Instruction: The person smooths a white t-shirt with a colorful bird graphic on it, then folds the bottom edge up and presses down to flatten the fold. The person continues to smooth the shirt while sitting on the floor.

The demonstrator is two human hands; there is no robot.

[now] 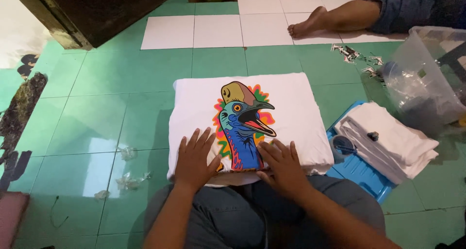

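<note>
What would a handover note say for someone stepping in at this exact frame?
Left hand: flat, fingers spread, on the near edge of the folded white shirt, left of its colourful bird print; no grip.
Right hand: flat on the near edge, right of the print; no grip.
Shirt lies folded, print up, on the green tiled floor, against the knees.
Stack of folded white cloth sits on a blue lid to the right.
Done: shirt looks folded. Left: cannot tell.
</note>
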